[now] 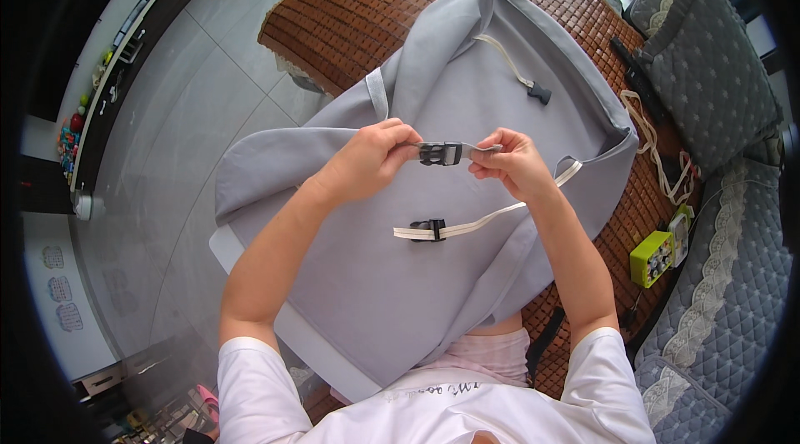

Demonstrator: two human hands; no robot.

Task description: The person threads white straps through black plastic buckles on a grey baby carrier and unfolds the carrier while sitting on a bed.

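Note:
My left hand pinches the grey strap on the left of a black plastic side-release buckle. On the other side, my right hand grips the strap's right end. The buckle's two halves are joined, and it is held above a large grey fabric cover. Below it lies a second black buckle on a cream strap. Farther up, a black buckle half hangs at the end of another cream strap. A pale grey strip sits at the cover's left fold.
The cover lies over a brown tile-patterned mat and my lap. A white board edge shows under it. To the right are loose cream webbing, a lime-green box of small spools, and a grey quilted cushion. Tiled floor is at left.

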